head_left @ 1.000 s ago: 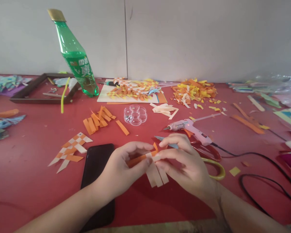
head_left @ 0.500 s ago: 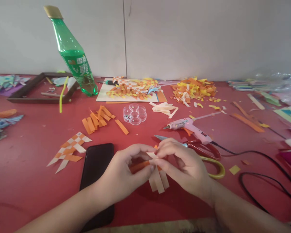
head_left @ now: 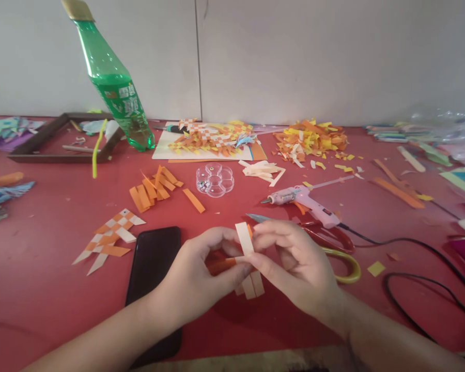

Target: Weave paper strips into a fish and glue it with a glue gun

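Observation:
Between my two hands is a small weave of cream and orange paper strips [head_left: 244,238], held just above the red table. My left hand [head_left: 207,274] pinches its left side, with an orange strip running into the palm. The thumb and fingers of my right hand [head_left: 290,263] close on its right side, the thumb tips nearly meeting. One cream strip stands up between the hands, and several cream ends hang below; the middle of the weave is hidden by my fingers. A finished-looking woven paper fish [head_left: 110,235] lies to the left, beside a black phone [head_left: 155,268].
Scissors [head_left: 343,263] and a pink glue gun [head_left: 306,199] with a black cord lie right of my hands. Orange strips [head_left: 155,188], a clear flower-shaped tray [head_left: 216,181] and cream strips [head_left: 261,170] sit ahead. Farther back stand a green bottle [head_left: 118,98] and a dark frame [head_left: 54,157].
The cream strip between my fingers has swung from lying slanted to standing up. The hanging ends have risen slightly. Both hands keep their grip in nearly the same place.

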Action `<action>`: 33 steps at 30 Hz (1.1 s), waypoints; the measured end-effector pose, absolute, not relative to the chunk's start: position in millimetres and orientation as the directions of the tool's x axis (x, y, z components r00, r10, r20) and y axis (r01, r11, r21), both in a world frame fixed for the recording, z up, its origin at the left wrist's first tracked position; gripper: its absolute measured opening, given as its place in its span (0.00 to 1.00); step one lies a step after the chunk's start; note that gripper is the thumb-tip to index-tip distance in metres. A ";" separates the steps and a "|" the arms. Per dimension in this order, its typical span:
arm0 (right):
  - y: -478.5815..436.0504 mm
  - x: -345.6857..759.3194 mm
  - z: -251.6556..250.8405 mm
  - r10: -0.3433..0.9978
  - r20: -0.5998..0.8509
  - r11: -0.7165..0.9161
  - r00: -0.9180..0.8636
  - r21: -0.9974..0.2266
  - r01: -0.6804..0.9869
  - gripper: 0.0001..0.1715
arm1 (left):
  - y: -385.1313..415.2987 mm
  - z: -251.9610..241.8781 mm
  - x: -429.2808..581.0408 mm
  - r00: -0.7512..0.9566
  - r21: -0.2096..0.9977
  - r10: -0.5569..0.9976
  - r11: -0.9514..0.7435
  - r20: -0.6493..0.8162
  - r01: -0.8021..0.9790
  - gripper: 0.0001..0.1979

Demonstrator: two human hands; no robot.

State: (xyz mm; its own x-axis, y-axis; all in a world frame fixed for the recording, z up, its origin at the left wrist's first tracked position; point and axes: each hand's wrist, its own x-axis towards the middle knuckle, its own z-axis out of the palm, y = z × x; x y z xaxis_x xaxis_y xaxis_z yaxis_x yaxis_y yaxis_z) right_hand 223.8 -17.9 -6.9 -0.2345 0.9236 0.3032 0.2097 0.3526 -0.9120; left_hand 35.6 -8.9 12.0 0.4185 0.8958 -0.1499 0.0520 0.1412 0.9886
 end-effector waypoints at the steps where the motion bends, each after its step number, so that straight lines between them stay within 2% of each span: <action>1: -18.4 223.6 -7.1 0.923 0.299 0.350 -0.242 -0.914 0.203 0.23 | -8.9 12.7 35.6 0.425 0.989 0.893 0.141 -0.150 0.052 0.07; 9: -19.5 222.2 -2.5 0.918 0.278 0.337 -0.282 -0.923 0.187 0.22 | -8.1 11.4 34.3 0.442 0.988 0.885 0.155 -0.144 0.011 0.07; 15: -17.8 226.0 -2.6 0.901 0.326 0.407 -0.285 -0.861 0.304 0.21 | -5.1 11.3 31.9 0.452 0.966 0.879 0.227 -0.150 -0.122 0.08; 19: -19.2 226.5 -2.6 0.887 0.326 0.423 -0.328 -0.858 0.291 0.22 | -7.0 12.9 30.6 0.496 0.958 0.852 0.259 -0.168 -0.120 0.08; 22: -21.5 225.0 -1.4 0.878 0.307 0.415 -0.367 -0.870 0.266 0.23 | -9.2 13.7 31.3 0.520 0.971 0.844 0.213 -0.129 -0.105 0.06; 24: -21.9 224.4 -0.5 0.860 0.339 0.459 -0.382 -0.842 0.284 0.23 | -9.9 13.5 32.4 0.516 0.974 0.847 0.205 -0.128 -0.096 0.06; 26: -20.9 224.7 0.3 0.843 0.399 0.517 -0.360 -0.786 0.340 0.22 | -9.6 12.6 33.2 0.515 0.967 0.844 0.233 -0.150 -0.100 0.10; 28: -19.4 225.8 1.0 0.839 0.456 0.544 -0.298 -0.728 0.419 0.22 | -8.2 11.2 33.1 0.486 0.962 0.859 0.246 -0.161 -0.117 0.11; 31: -18.0 227.2 1.3 0.822 0.532 0.553 -0.203 -0.661 0.507 0.25 | -4.6 8.5 31.7 0.345 0.952 0.923 0.245 -0.170 -0.186 0.06; 33: -17.9 226.9 0.8 0.824 0.546 0.541 -0.148 -0.682 0.492 0.27 | -1.6 6.9 30.7 0.208 0.942 0.960 0.237 -0.188 -0.240 0.05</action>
State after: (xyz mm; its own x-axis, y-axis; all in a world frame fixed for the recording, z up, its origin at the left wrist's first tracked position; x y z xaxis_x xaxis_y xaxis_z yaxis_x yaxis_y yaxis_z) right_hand 226.9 -17.9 0.8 -0.1482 0.8244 0.5463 0.4922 0.5406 -0.6823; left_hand 30.7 -1.6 6.9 0.2084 0.9597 -0.1884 -0.2397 0.2369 0.9415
